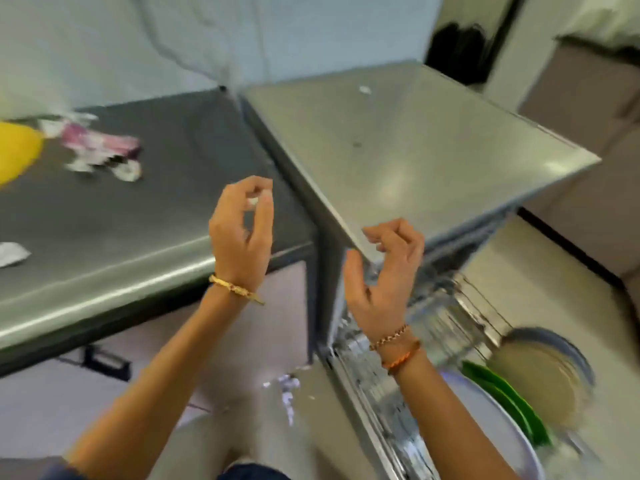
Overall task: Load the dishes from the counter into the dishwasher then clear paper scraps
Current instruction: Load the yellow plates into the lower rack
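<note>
We're into the paper-clearing step now, by the look of it: dishes are already sitting in the dishwasher rack (450,327) at lower right, and the left hand (242,230) is pinching a tiny white scrap (254,201) between thumb and fingertips, holding it up over the near edge of the worktop (138,244).

The right hand (384,271) is hovering just right of that, in front of the dishwasher's steel top (433,150), fingers loosely curled and gripping nothing I can make out.

Counting scraps from the pinched one outward: one white-and-pink pile (100,147) lying far left on the worktop, beside something yellow (17,150) too blurred to name; one white scrap (12,257) at the left edge of the worktop; one small fleck (364,89) far back on the dishwasher's top. So four lots of paper, one in hand.

In the rack: one tan plate (540,379), a green dish (502,400) that could be one or two, a grey tray (512,441), some glassware too smeared to count.

Next move, I'd judge, calls for reaching left across the worktop to gather that pile, keeping the pinch closed.
</note>
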### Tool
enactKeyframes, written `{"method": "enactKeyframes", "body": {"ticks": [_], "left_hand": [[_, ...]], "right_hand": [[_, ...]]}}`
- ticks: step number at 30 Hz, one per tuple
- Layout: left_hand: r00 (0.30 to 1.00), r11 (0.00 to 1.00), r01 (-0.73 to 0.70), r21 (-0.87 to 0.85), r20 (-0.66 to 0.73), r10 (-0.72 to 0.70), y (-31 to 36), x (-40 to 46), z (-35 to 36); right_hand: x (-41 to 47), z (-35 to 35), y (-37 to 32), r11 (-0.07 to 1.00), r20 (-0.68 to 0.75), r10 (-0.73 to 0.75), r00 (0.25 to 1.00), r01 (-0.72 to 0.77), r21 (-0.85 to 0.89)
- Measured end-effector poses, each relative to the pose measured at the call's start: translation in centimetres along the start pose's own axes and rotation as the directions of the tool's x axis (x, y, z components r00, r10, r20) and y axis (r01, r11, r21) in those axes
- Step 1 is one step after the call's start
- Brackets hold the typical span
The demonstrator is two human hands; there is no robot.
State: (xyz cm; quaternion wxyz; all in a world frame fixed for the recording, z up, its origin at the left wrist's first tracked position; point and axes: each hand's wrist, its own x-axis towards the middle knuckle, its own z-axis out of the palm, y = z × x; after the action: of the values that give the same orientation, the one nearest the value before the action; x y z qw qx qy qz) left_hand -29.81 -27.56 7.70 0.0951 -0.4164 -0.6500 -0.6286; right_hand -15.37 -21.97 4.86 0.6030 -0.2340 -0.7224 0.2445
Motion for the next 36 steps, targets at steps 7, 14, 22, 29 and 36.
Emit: {"method": "enactKeyframes", "body": {"ticks": [7,14,22,29,36], "left_hand": [[0.779,0.863,0.466,-0.196,-0.372,-0.505,-10.0,5.8,-18.2],[0.386,0.488,0.624,-0.611,-0.302,-0.872,-18.5,9.9,-30.6],[0.327,0.537,0.602,-0.591,-0.431,-0.841,-25.2,17.0,-37.5],[0.207,0.409,0.711,-0.572,-0.385,-0.899,-27.8,17.9,-43.0],[0.279,0.343,0.815,-0.466,-0.202,-0.939,-28.6,18.5,-45.2]], "right_hand": [[-1.3,23.0,-9.5,0.675,0.428,0.473,0.770,-0.629,0.385],[-0.9,37.1,-14.3,-0.200,0.891,0.453,-0.034,-0.978,0.064],[-0.5,50.4,-16.4,-0.210,0.800,0.600,0.014,-0.962,0.175],[-1.6,54.9,-15.6,-0.119,0.717,0.668,0.198,-0.923,0.366],[-1.2,56.0,-16.3,-0.063,0.609,0.744,0.274,-0.879,0.473]]}}
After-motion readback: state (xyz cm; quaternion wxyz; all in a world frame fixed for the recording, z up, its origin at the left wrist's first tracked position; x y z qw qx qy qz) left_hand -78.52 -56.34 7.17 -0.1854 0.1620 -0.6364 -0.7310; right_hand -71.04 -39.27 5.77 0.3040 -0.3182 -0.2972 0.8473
